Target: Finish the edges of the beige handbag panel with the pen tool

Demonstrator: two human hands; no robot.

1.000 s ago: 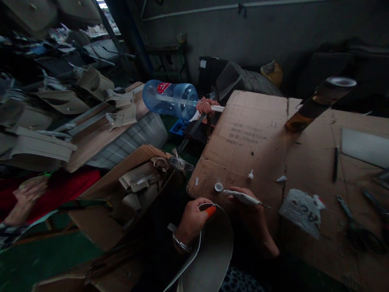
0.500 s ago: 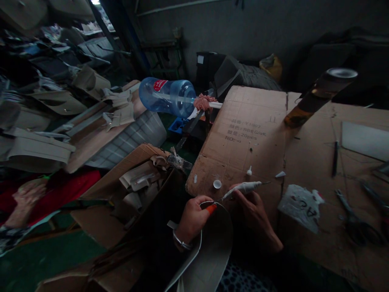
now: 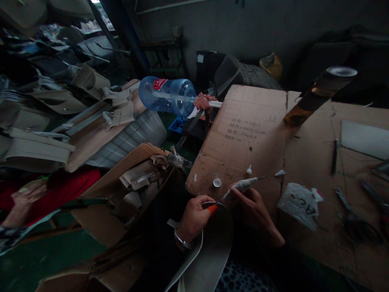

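My left hand (image 3: 192, 215) pinches the upper edge of a beige, curved bag panel (image 3: 214, 247) that hangs over my lap. An orange cover (image 3: 212, 209) shows on the thumb of this hand. My right hand (image 3: 254, 207) is closed around a slim hand tool wrapped in white (image 3: 244, 184), which looks like an awl. One thin end of it meets the panel's edge beside my left fingertips, and a metal point sticks out at the other end. Exactly what the near tip does at the edge is too dark to make out.
Cardboard covers the table (image 3: 258, 109). On it are a small white cup (image 3: 216, 183), a nozzle (image 3: 249, 170), a plastic bag (image 3: 299, 206), scissors (image 3: 355, 221) and a dark bottle (image 3: 319, 97). An open carton (image 3: 121, 172) stands left. Another person's hands (image 3: 28, 192) show far left.
The outer end of the white-wrapped tool has tilted slightly up and drawn a little left, with my right hand turning with it. My left hand stays nearly in place.
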